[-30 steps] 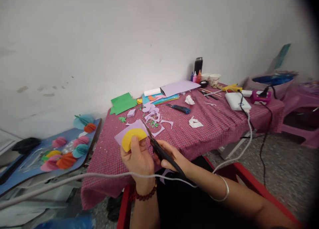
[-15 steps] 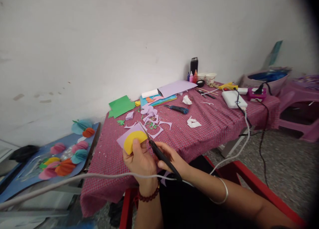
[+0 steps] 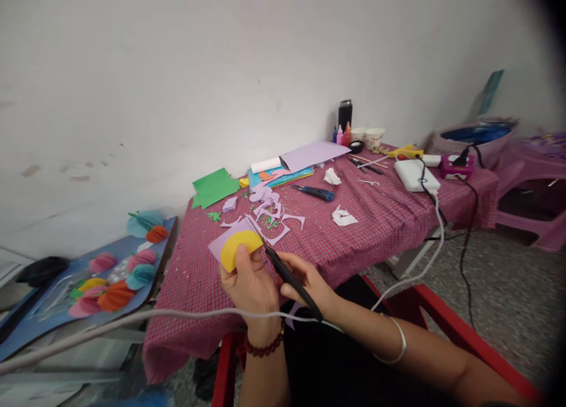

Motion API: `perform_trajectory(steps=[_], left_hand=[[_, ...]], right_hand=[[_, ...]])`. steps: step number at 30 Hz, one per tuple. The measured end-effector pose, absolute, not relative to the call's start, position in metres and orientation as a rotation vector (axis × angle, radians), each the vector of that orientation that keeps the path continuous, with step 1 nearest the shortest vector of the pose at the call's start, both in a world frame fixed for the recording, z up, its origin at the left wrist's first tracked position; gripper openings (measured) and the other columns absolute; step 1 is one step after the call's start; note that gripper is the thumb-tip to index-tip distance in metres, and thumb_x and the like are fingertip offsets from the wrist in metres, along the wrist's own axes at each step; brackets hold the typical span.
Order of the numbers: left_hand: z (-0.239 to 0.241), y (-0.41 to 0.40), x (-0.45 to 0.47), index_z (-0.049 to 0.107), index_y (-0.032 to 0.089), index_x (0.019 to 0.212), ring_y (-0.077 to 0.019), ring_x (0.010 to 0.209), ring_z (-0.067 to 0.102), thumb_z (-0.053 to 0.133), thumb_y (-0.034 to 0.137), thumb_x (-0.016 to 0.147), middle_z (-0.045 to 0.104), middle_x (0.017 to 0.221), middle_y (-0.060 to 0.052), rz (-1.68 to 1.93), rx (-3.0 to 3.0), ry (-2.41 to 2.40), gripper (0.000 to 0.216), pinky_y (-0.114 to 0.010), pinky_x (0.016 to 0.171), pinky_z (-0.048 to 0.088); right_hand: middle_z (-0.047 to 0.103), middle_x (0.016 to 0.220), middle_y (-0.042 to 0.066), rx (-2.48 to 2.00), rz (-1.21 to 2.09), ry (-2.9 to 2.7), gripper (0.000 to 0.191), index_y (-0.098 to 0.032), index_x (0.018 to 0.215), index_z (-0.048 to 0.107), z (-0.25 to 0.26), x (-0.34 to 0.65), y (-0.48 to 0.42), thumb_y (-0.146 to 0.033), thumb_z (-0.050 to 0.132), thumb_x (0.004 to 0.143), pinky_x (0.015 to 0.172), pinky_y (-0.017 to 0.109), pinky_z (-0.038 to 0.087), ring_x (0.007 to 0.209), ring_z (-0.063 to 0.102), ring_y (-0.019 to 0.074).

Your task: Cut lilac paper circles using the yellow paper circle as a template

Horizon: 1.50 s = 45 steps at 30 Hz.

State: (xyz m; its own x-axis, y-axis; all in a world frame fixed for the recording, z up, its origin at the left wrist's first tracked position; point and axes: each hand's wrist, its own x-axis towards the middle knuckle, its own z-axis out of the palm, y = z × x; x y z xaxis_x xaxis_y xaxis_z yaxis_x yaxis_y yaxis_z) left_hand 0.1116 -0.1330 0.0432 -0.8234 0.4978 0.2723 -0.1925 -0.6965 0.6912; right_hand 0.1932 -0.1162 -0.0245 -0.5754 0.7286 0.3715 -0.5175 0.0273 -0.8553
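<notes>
My left hand [image 3: 252, 286] pinches a yellow half-round paper piece [image 3: 236, 248] against a sheet of purple paper [image 3: 216, 245], thumb on top. My right hand [image 3: 305, 280] is closed round black-handled scissors [image 3: 292, 277], whose blades lie at the right edge of the two papers. How far the blades are parted I cannot tell. Just beyond them, purple paper offcuts [image 3: 278, 233] and small green scraps lie on the checked tablecloth [image 3: 186, 289]. A small stack of cut purple pieces [image 3: 230, 204] is a little farther left.
Green sheets [image 3: 215, 186], a large purple sheet [image 3: 315, 153] and a box cutter [image 3: 315, 193] lie behind. Crumpled tissues [image 3: 344, 216] and a white power bank [image 3: 414, 176] are to the right. A white cable [image 3: 190, 314] crosses before my wrists. Paper pumpkins [image 3: 117, 296] rest on a blue board at left.
Both hands, with the papers and scissors, sit almost where they were, a touch farther right. The view has shifted very slightly.
</notes>
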Motion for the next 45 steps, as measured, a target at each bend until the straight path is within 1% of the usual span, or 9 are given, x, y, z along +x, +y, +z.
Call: perform_trajectory(steps=[5,9,13,18,22,26,35,40,45], left_hand=[[0.044,-0.133,0.110,0.062,0.019,0.077,-0.0101,0.067,0.063,0.070,0.017,0.071,0.065,0.075,0.004,2.461,0.556,0.923,0.011,-0.023,0.064,0.049],[0.044,-0.133,0.107,0.061,0.019,0.074,-0.0093,0.062,0.060,0.071,0.016,0.069,0.064,0.072,0.004,2.414,0.536,0.920,0.011,-0.022,0.060,0.048],[0.045,-0.136,0.106,0.062,0.021,0.073,-0.0105,0.061,0.058,0.069,0.017,0.071,0.063,0.071,0.003,2.383,0.554,0.959,0.008,-0.024,0.058,0.046],[0.049,-0.139,0.104,0.062,0.023,0.070,-0.0125,0.063,0.058,0.070,0.016,0.072,0.064,0.071,0.002,2.326,0.607,1.000,0.010,-0.027,0.061,0.046],[0.051,-0.139,0.101,0.062,0.021,0.070,-0.0122,0.060,0.057,0.073,0.017,0.067,0.063,0.070,0.000,2.331,0.588,1.036,0.013,-0.025,0.057,0.046],[0.051,-0.137,0.097,0.060,0.017,0.071,-0.0110,0.064,0.060,0.073,0.017,0.064,0.064,0.073,0.000,2.320,0.596,1.036,0.014,-0.024,0.062,0.047],[0.049,-0.136,0.096,0.061,0.016,0.068,-0.0089,0.057,0.057,0.075,0.016,0.060,0.061,0.066,0.002,2.324,0.547,1.012,0.016,-0.021,0.055,0.045],[0.048,-0.135,0.095,0.061,0.016,0.068,-0.0090,0.057,0.057,0.073,0.017,0.061,0.062,0.066,0.003,2.306,0.575,1.023,0.015,-0.021,0.055,0.044],[0.049,-0.134,0.092,0.062,0.017,0.070,-0.0088,0.058,0.059,0.074,0.017,0.061,0.065,0.068,0.003,2.279,0.560,1.018,0.015,-0.021,0.056,0.045]], right_hand=[[0.053,0.080,0.000,-0.303,1.634,-1.424,0.058,-0.019,0.117,0.056,-0.027,0.197,-0.115,-0.049,0.074,0.071,0.064,0.027,0.041,0.070,0.048,0.0128],[0.056,0.084,0.002,-0.316,1.616,-1.435,0.058,-0.018,0.118,0.057,-0.030,0.199,-0.114,-0.048,0.074,0.071,0.065,0.028,0.042,0.072,0.049,0.0138],[0.052,0.079,0.000,-0.319,1.629,-1.437,0.058,-0.019,0.119,0.058,-0.032,0.200,-0.114,-0.046,0.075,0.071,0.062,0.026,0.039,0.067,0.045,0.0123],[0.046,0.071,-0.002,-0.332,1.684,-1.439,0.055,-0.018,0.117,0.059,-0.031,0.205,-0.114,-0.042,0.076,0.071,0.057,0.024,0.034,0.061,0.038,0.0098],[0.049,0.074,-0.002,-0.328,1.705,-1.443,0.053,-0.018,0.118,0.059,-0.029,0.209,-0.114,-0.038,0.076,0.071,0.057,0.024,0.034,0.062,0.039,0.0095],[0.053,0.079,-0.001,-0.349,1.704,-1.446,0.052,-0.019,0.117,0.060,-0.029,0.212,-0.113,-0.036,0.076,0.070,0.060,0.025,0.037,0.066,0.041,0.0104],[0.042,0.066,-0.004,-0.320,1.705,-1.449,0.052,-0.017,0.115,0.060,-0.032,0.212,-0.116,-0.041,0.076,0.071,0.053,0.023,0.031,0.058,0.035,0.0087],[0.041,0.066,-0.004,-0.325,1.717,-1.464,0.054,-0.017,0.115,0.061,-0.031,0.214,-0.115,-0.045,0.075,0.071,0.053,0.023,0.030,0.058,0.035,0.0092],[0.040,0.068,-0.004,-0.341,1.766,-1.463,0.054,-0.017,0.115,0.061,-0.029,0.217,-0.114,-0.044,0.076,0.071,0.052,0.023,0.028,0.058,0.033,0.0087]])
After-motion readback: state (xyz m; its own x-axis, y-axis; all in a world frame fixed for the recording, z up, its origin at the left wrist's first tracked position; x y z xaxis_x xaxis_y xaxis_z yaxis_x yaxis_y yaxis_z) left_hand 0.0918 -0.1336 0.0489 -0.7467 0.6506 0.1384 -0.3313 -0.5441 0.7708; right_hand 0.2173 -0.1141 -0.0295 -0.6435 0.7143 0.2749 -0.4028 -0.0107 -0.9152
